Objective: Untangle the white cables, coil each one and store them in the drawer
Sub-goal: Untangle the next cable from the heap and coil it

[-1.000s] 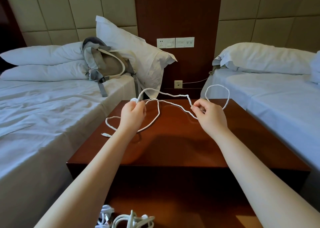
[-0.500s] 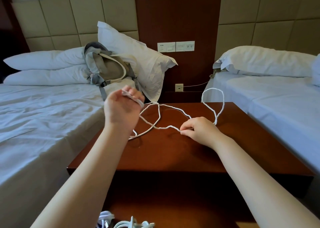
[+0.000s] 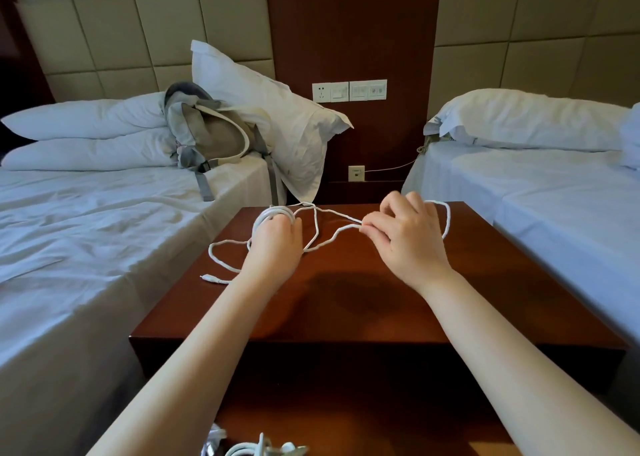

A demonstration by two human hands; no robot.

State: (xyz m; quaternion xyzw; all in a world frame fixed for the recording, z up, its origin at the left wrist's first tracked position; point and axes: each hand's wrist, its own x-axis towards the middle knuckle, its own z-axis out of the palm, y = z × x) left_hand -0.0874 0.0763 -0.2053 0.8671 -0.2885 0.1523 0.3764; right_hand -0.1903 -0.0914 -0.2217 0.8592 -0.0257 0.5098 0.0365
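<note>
White braided cable (image 3: 275,210) sits mid-frame over the glossy brown wooden surface (image 3: 346,299), some turns gripped round the left hand (image 3: 273,244), a strand pinched in the right hand (image 3: 408,240), and the slack loops crossing between them could cinch into a knot if pulled.

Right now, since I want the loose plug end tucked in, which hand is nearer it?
Left. The left hand, holding the coil, is beyond and right of the plug end; the right hand pinches the cable farther right.
</note>
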